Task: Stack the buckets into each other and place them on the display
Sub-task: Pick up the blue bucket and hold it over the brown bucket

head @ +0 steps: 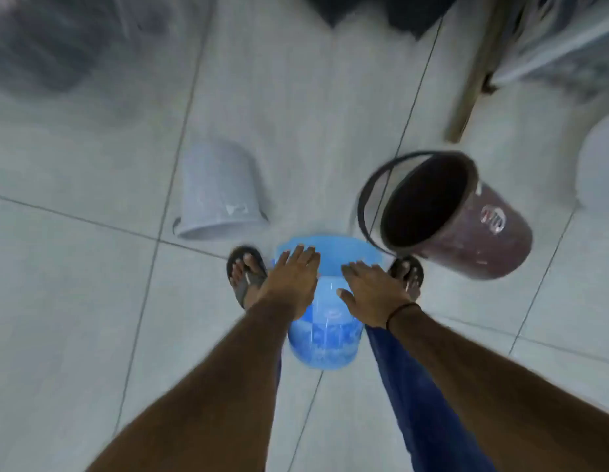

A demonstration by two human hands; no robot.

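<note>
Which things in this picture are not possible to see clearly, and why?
- Head view: blue bucket, its sides under the left hand and right hand; grip unclear.
- Maroon bucket: inside too dark, label blurred.
- White bucket: motion blur; opening faces away.
- Top corners: dark shapes, blurred, cut off.

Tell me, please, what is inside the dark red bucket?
The dark red bucket lies tilted, its mouth toward the camera. Its inside looks dark and seems empty; nothing is nested there. The deepest part is in shadow, so I cannot see the bottom.

Blurred edges, hidden contact

Motion blur smears the dark shapes [51,46] top left; the blue bucket [325,338] hides whether the palms grip it.
</note>
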